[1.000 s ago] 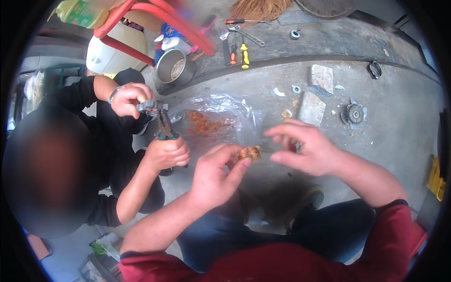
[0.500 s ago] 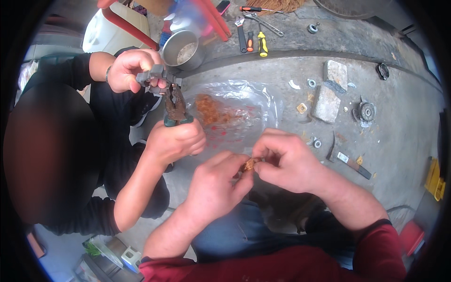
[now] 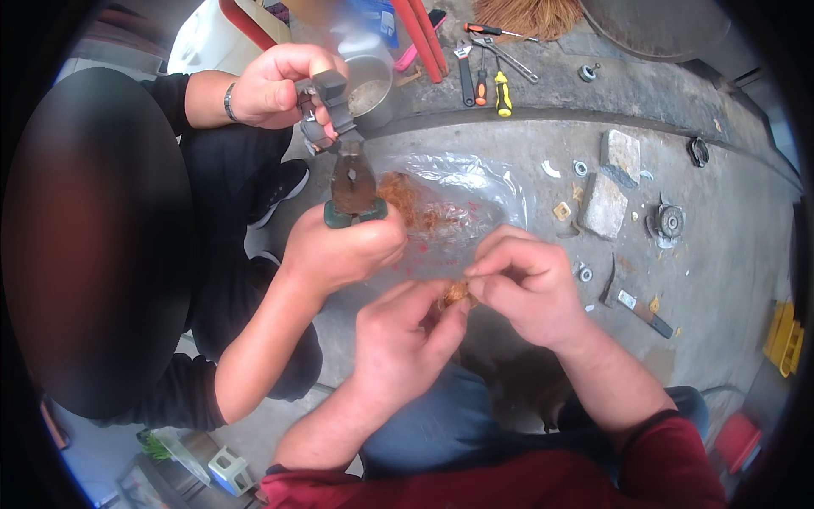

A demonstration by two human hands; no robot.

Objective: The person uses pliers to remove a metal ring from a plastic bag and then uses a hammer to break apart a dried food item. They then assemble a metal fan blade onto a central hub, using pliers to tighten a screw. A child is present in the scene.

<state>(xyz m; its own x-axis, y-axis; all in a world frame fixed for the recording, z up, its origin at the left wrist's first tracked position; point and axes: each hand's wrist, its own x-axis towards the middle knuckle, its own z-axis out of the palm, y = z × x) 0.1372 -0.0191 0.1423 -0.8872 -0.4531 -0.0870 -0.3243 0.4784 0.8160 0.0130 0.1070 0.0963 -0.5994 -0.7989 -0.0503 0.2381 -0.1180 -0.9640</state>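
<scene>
A grey concrete floor (image 3: 721, 271), two people working over it.
From the left, a co-worker's hand (image 3: 348, 250) grips rusty, green-handled metal pliers (image 3: 353, 182) at a grey metal part (image 3: 332, 102); an orange-brown fibrous tangle (image 3: 397, 195) lies toward the left edge of a clear plastic sheet (image 3: 500, 182); near the sheet's near edge, the left hand (image 3: 394, 339) has its fingers closed on a small copper-coloured bundle (image 3: 455, 294); the right hand (image 3: 534, 293) pinches its right side, fingers nearly together.

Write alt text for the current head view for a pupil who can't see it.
A person's left hand pinches a small coppery piece, the right hand touching it. At left, a co-worker holds pliers and a grey metal part. Beyond lie a clear plastic sheet with coppery strands, and hand tools on a ledge.
</scene>
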